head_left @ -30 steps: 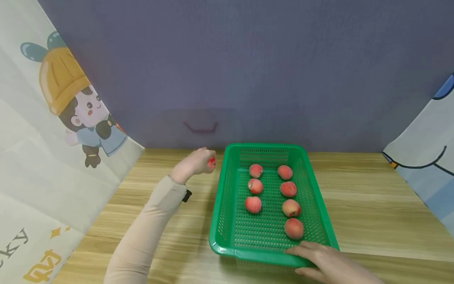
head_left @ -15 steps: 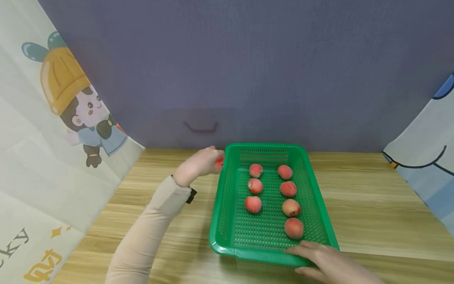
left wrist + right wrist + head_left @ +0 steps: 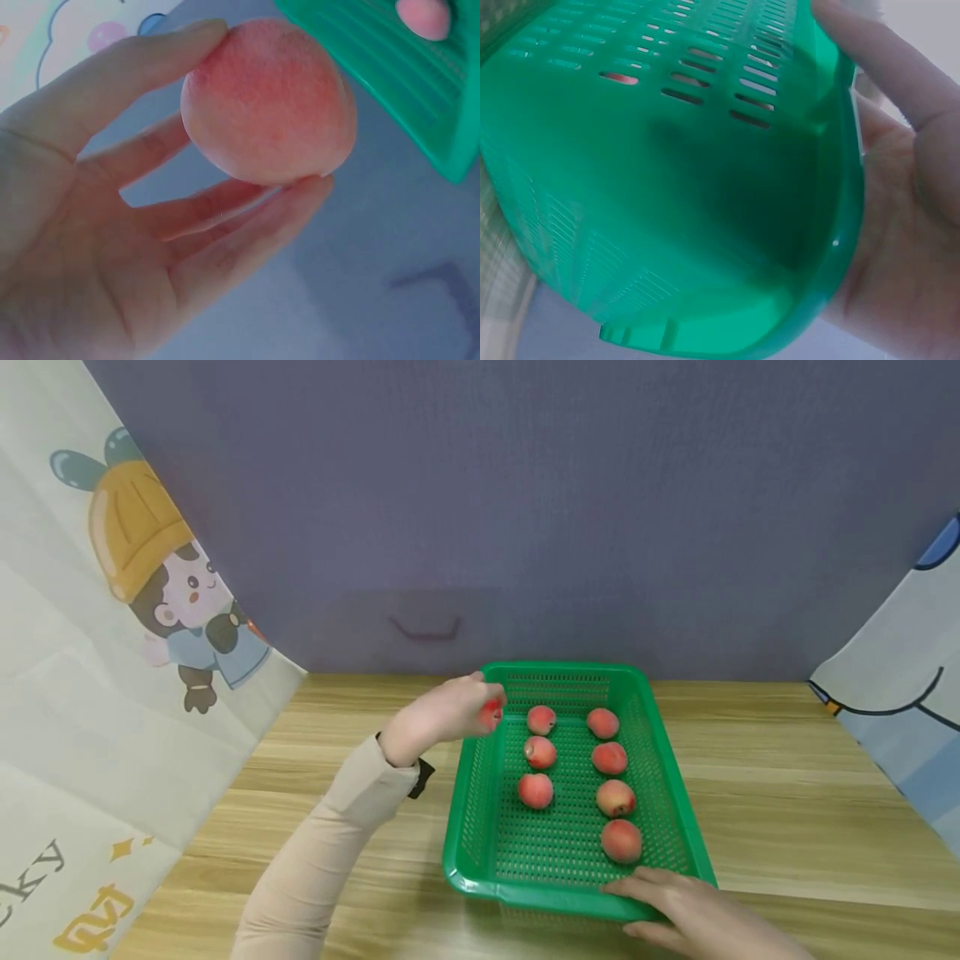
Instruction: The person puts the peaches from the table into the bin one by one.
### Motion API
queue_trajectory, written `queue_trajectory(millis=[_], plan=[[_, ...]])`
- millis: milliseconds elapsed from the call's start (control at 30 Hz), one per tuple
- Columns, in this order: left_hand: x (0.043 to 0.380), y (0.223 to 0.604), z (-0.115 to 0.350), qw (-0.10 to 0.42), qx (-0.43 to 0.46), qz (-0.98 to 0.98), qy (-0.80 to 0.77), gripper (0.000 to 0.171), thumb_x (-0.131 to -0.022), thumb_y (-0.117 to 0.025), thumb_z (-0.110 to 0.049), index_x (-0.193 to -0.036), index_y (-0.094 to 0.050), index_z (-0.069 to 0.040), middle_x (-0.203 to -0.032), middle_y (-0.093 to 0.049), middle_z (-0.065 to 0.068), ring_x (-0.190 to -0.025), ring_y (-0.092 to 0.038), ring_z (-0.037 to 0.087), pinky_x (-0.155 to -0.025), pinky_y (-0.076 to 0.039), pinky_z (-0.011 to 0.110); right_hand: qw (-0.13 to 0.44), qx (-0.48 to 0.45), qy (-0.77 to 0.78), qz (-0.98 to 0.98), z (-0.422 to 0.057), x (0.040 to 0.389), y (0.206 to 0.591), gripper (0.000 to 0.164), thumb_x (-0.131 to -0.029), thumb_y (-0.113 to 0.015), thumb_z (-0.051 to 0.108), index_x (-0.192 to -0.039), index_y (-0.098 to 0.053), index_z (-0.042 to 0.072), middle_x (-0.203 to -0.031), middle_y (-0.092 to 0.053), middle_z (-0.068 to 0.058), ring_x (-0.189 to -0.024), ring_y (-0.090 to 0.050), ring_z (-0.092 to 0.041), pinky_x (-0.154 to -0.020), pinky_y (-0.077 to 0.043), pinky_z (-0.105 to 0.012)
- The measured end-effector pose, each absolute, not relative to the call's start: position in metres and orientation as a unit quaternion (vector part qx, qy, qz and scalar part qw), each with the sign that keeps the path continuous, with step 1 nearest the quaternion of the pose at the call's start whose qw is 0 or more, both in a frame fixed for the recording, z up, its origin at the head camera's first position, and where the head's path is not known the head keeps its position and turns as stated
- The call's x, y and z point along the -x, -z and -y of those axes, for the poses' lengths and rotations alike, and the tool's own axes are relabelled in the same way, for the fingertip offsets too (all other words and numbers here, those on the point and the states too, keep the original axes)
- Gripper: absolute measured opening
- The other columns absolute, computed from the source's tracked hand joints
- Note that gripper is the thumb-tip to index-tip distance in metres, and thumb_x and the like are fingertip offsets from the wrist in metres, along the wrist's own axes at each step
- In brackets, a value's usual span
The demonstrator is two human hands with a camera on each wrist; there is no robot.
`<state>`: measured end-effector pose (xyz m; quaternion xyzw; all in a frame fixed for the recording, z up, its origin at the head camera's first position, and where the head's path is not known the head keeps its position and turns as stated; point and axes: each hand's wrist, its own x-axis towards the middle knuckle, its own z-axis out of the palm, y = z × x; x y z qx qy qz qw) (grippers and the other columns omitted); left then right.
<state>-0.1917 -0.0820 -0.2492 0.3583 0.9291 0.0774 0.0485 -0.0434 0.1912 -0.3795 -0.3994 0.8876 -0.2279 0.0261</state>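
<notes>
My left hand (image 3: 447, 712) holds a pinkish-red peach (image 3: 270, 105) above the left rim of a green plastic basket (image 3: 551, 900). In the left wrist view, thumb and fingertips pinch the peach from opposite sides. The right hand (image 3: 686, 910) grips the basket's near rim by the right corner, fingers over the edge and thumb on the outer side. Inside lie two lengthwise rows of peaches: three on the left, among them a peach (image 3: 536, 791) nearest me, and several on the right, with another peach (image 3: 621, 842) close to the right fingers.
The basket stands on a wood-grain table (image 3: 765, 785), its far end near a grey-blue upright panel (image 3: 570, 527). A white sheet with a cartoon figure (image 3: 180, 577) hangs at the left, and another printed sheet (image 3: 907, 668) at the right.
The left hand has moved rightward with its peach, from beside the basket to over its left rim. The right hand stays on the near rim, and the basket has not shifted.
</notes>
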Motion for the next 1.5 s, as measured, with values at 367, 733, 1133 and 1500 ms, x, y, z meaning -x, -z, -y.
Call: queue_trajectory(millis=[367, 733, 1133, 1500], plan=[[0.177, 0.248, 0.063, 0.033, -0.414, -0.906, -0.085, 0.016, -0.074, -0.058, 0.001, -0.089, -0.059, -0.007, -0.071, -0.044, 0.001, -0.067, -0.035, 0.014, -0.054, -0.029, 0.018, 0.014, 0.409, 0.229, -0.883, -0.192, 0.044, 0.38, 0.037, -0.084, -0.056, 0.036, -0.116, -0.056, 0.018, -0.106, -0.058, 0.007, -0.09, -0.056, -0.009, -0.064, -0.048, -0.025], [0.168, 0.251, 0.046, 0.056, -0.457, -0.884, -0.084, 0.02, -0.074, -0.062, -0.003, -0.094, -0.06, -0.01, -0.081, -0.051, -0.001, -0.074, -0.045, 0.012, -0.062, -0.038, 0.017, 0.007, 0.408, 0.219, -0.886, -0.193, 0.044, 0.382, 0.037, -0.083, -0.057, 0.036, -0.116, -0.056, 0.019, -0.109, -0.058, 0.009, -0.092, -0.057, -0.011, -0.065, -0.048, -0.026], [0.164, 0.255, 0.024, 0.122, -0.453, -0.88, -0.073, 0.016, -0.077, -0.058, -0.002, -0.09, -0.059, -0.012, -0.076, -0.052, -0.007, -0.075, -0.043, 0.01, -0.062, -0.037, 0.014, 0.005, 0.407, 0.214, -0.888, -0.193, 0.044, 0.382, 0.037, -0.083, -0.057, 0.036, -0.116, -0.056, 0.019, -0.109, -0.059, 0.007, -0.093, -0.057, -0.012, -0.065, -0.049, -0.027], [0.161, 0.264, 0.009, 0.148, -0.45, -0.88, -0.035, 0.02, -0.076, -0.057, 0.001, -0.093, -0.06, -0.01, -0.075, -0.055, -0.009, -0.077, -0.043, 0.008, -0.061, -0.037, 0.012, -0.003, 0.411, 0.214, -0.886, -0.193, 0.044, 0.382, 0.037, -0.083, -0.057, 0.036, -0.116, -0.057, 0.018, -0.109, -0.059, 0.006, -0.093, -0.058, -0.013, -0.065, -0.049, -0.027]])
